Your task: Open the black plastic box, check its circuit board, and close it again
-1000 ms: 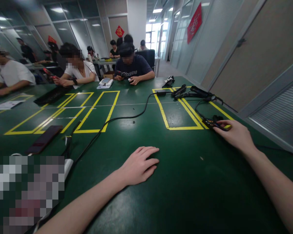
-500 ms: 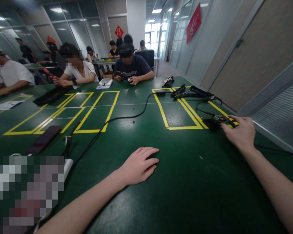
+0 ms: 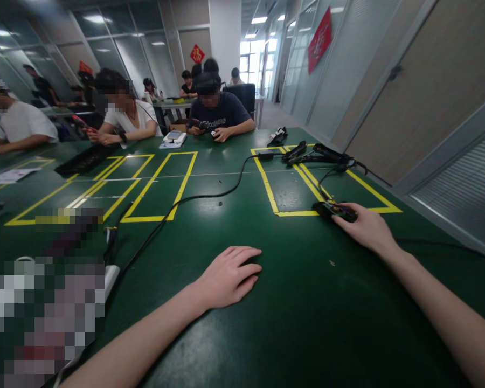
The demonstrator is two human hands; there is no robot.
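Observation:
My left hand lies on the green table with its fingers spread, holding nothing. Over to the right, my right hand grips a small circuit board between thumb and fingers. Wires and a black part are attached to the board's left side, low over the near edge of the yellow tape frame. A thin black lead runs from it up to a heap of black parts and cables farther back. My fingers cover part of the board.
A black cable with a small inline box snakes across the table. A black-and-white part lies at the back. Opposite, a person in a dark shirt handles small things; others sit at left. A black tray is near them.
My right hand has moved left and inward, carrying the circuit board and its black part across the tape. My left hand has stayed put.

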